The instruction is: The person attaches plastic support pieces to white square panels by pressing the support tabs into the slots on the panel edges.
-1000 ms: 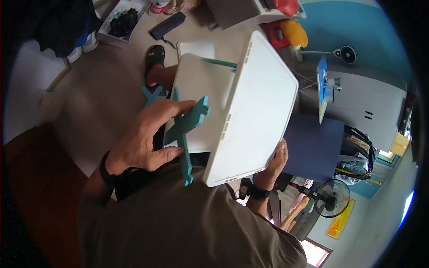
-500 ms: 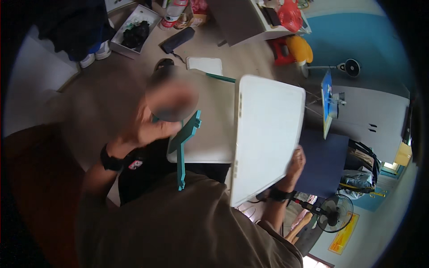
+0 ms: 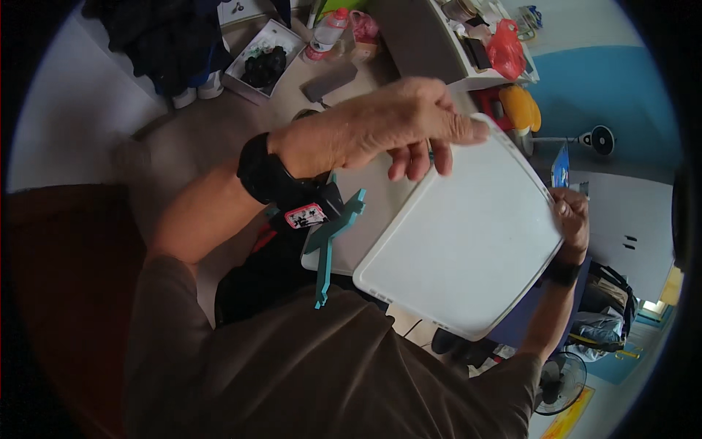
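A white rectangular panel [image 3: 461, 234] with a raised rim and small slots along its edges is held tilted in front of me. My right hand [image 3: 572, 217] grips its far right edge, thumb on the face and fingers behind. My left hand [image 3: 402, 128] reaches across to the panel's upper corner, its fingers bent at the edge; their exact hold is partly hidden. Left of the panel, a teal plastic bracket-like piece [image 3: 327, 252] stands at a pale board [image 3: 358, 241], beside a black object with a red-and-white label [image 3: 311, 214]. The panel and my left forearm hide part of the board.
On the floor ahead lie an open box with black contents [image 3: 265, 69], a clear bottle with a red cap [image 3: 327, 35] and a dark oblong case [image 3: 329, 82]. A desk [image 3: 417, 44] with a red bag [image 3: 506, 50] stands beyond. At lower right is a fan [image 3: 561, 384].
My left hand has moved right from above the board to the panel's upper corner. The panel has turned and shows its face more fully; my right hand has moved up and right with it.
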A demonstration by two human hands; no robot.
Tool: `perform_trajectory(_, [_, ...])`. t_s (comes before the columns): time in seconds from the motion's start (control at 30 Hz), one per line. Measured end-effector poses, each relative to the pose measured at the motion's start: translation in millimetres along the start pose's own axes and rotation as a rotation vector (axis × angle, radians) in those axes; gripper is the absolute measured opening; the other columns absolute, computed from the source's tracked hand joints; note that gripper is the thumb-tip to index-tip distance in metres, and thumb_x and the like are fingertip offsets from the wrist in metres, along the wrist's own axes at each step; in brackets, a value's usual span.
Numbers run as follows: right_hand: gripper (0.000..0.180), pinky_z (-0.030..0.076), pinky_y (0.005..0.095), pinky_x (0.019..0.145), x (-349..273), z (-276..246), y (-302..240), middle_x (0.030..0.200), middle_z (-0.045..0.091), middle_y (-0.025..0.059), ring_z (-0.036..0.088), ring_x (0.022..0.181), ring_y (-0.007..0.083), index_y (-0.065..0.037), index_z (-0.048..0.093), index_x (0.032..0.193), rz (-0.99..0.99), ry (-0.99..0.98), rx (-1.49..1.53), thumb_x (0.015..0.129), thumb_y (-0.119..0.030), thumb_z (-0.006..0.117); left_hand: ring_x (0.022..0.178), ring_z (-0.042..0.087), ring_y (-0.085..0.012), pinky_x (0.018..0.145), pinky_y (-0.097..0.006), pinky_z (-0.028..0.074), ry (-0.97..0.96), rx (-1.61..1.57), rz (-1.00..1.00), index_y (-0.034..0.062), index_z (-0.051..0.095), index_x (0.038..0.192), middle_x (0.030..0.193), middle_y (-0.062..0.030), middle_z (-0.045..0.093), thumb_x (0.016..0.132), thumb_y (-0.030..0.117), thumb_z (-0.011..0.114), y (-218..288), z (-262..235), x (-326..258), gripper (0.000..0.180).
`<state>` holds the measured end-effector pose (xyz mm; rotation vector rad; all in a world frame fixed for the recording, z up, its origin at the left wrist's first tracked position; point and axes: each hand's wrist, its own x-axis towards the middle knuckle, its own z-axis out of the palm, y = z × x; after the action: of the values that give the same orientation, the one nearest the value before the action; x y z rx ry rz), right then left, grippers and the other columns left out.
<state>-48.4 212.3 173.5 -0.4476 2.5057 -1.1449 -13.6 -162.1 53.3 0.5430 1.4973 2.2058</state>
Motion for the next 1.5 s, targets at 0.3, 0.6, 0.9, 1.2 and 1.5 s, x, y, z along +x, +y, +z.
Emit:
perform_trajectory(0.3, [0.049, 0.046, 0.0238, 0.06, 65.3, -6.5, -54.6, 0.076, 0.067, 0.0067, 0.059, 0.066, 0.0104, 0.008, 0.069, 0.097, -0.042, -0.332, -0.136, 0.082, -0.039, 0.073, 0.068, 0.06, -0.0109, 0.063, -0.025, 0.047, 0.097, 0.849, 0.222, -0.0018, 0.071, 0.092, 0.07, -0.0049, 0.063, 0.086, 0.044, 0.067, 8.9, -15.5, 26.7, 0.047])
perform_trajectory(0.6, [0.061, 0.053, 0.0282, 0.07, 86.9, -11.4, -52.0, 0.095, 0.07, 0.0127, 0.066, 0.079, 0.0159, -0.003, 0.064, 0.12, -0.257, -0.225, -0.311, 0.085, -0.053, 0.065, 0.077, 0.061, -0.0097, 0.067, -0.022, 0.047, -0.015, 0.369, 0.009, -0.006, 0.062, 0.108, 0.089, -0.0071, 0.067, 0.092, 0.029, 0.055, 29.9, 27.6, -23.1, 0.039])
perform_trajectory(0.9, [0.066, 0.04, 0.036, 0.103, -31.4, 27.8, 18.0, 0.138, 0.05, 0.0172, 0.052, 0.123, 0.0249, 0.002, 0.045, 0.138, -0.205, 0.318, 0.178, 0.094, -0.047, 0.051, 0.079, 0.042, -0.0047, 0.073, -0.023, 0.037, 0.463, -0.025, 0.031, 0.0016, 0.054, 0.109, 0.086, 0.0031, 0.05, 0.097, 0.019, 0.05, -0.1, 80.6, -113.5, 0.021])
perform_trajectory(1.2, [0.079, 0.04, 0.0368, 0.1, -78.4, 157.8, 65.3, 0.123, 0.06, 0.0158, 0.057, 0.113, 0.0247, 0.006, 0.047, 0.135, -0.061, 0.649, 0.581, 0.076, -0.037, 0.076, 0.092, 0.043, -0.0053, 0.087, -0.023, 0.037, 0.621, -0.213, -0.088, 0.0026, 0.049, 0.121, 0.104, 0.0005, 0.053, 0.101, 0.018, 0.044, -32.6, 111.4, -144.6, 0.025])
perform_trajectory(1.5, [0.046, 0.05, 0.0254, 0.081, -79.5, 215.2, 91.4, 0.115, 0.063, 0.0126, 0.063, 0.097, 0.0162, 0.006, 0.051, 0.133, -0.024, 0.621, 0.926, 0.091, -0.012, 0.049, 0.09, 0.05, -0.0059, 0.085, -0.025, 0.042, 0.56, -0.216, -0.268, 0.0013, 0.047, 0.121, 0.102, -0.0033, 0.058, 0.102, 0.018, 0.042, -39.6, 118.2, -153.7, 0.026])
